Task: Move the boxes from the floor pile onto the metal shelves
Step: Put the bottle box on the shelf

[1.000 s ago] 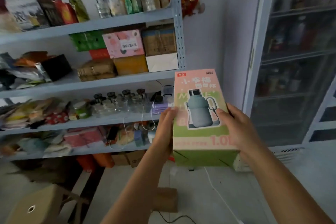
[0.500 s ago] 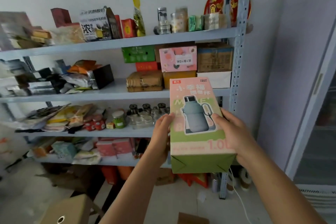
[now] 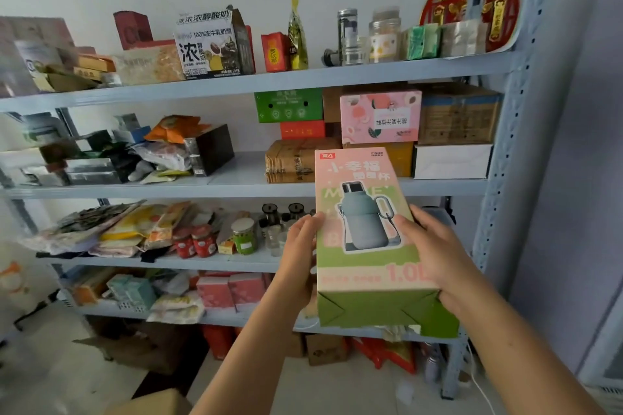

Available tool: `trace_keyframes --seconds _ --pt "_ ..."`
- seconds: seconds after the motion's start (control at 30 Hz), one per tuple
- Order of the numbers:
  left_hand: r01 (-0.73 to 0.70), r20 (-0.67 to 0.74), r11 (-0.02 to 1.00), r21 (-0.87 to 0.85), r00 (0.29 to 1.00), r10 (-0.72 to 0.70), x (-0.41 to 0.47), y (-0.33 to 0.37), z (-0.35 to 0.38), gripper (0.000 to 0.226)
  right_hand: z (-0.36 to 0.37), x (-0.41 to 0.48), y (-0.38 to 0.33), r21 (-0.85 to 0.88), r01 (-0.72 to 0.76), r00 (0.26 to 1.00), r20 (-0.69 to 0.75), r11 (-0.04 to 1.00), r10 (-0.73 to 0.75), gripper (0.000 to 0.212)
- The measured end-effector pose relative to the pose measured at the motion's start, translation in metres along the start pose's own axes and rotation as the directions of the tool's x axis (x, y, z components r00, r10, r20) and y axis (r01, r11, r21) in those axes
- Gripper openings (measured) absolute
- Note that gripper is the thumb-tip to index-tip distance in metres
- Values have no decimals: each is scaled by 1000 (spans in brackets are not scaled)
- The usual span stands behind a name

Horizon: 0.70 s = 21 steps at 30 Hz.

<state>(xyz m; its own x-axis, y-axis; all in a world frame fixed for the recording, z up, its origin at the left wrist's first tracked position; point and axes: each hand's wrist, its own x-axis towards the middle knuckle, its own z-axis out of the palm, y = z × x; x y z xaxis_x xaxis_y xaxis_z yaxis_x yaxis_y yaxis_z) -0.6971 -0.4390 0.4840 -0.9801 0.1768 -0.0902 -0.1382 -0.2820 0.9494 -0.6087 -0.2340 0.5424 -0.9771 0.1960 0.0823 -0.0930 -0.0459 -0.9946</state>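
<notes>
Between both hands, in front of the right end of the metal shelves [image 3: 236, 81], the flask box [image 3: 367, 239] is held upright, resting on no shelf. Left hand [image 3: 300, 256] grips its left side and right hand [image 3: 435, 256] wraps round its right edge. Behind it the second shelf is packed with a brown parcel [image 3: 290, 162], a pink peach carton [image 3: 381, 116] and a white box [image 3: 451, 162]. A black box [image 3: 214, 148] sits further left, with bare shelf between. Glass jars [image 3: 242, 236] crowd the third shelf. Cardboard box [image 3: 151, 403] lies on the floor.
</notes>
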Motion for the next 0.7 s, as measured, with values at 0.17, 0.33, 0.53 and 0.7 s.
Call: trace_keyframes --seconds 0.17,0.33,0.53,0.7 --pt "-18 -34 1000 25 999 19 51 19 -18 80 19 55 0 40 2 999 36 999 -3 30" --pt "-17 -94 999 35 995 20 107 49 -31 85 39 123 -4 59 -16 996 85 998 11 61" --pt "-30 -178 1000 5 984 30 150 77 -56 91 71 186 -6 82 -8 983 185 997 -8 52" --pt "-54 -169 997 -49 985 45 185 100 -78 78 99 221 -8 58 52 973 223 997 -64 53"
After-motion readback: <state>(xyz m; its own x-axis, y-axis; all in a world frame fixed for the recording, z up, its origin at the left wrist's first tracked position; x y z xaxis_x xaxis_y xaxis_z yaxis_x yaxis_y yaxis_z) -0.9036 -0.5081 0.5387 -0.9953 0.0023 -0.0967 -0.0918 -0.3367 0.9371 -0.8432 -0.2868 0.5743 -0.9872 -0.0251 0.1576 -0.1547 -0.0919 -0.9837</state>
